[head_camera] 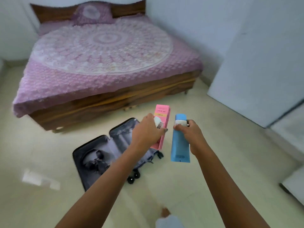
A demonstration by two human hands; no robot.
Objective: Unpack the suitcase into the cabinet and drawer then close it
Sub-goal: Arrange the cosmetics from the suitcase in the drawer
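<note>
Records the suitcase laid open flat on the floor, with dark oddments lying in its nearer half. Grips a pink box in the left hand, fingers curled round it together with a small white item, just above the suitcase's far right corner. Pinches a blue tube near its capped end in the right hand, fingers and thumb closed on it, just to the right of the suitcase and clear of the floor. Judges the step in hand as carrying toiletries off for stowing. Advises: keep both grips firm, given two articles in the left hand; turn toward the white panel well to the right of the suitcase, likely the cabinet though not confirmable; free one hand before opening any door or drawer; set down one article at a time. Notes both long axes near upright: for the box, a slight lean, upper end toward the bed beyond the suitcase, print inverted; for the tube, cap uppermost, flat crimped end toward the floor.
</note>
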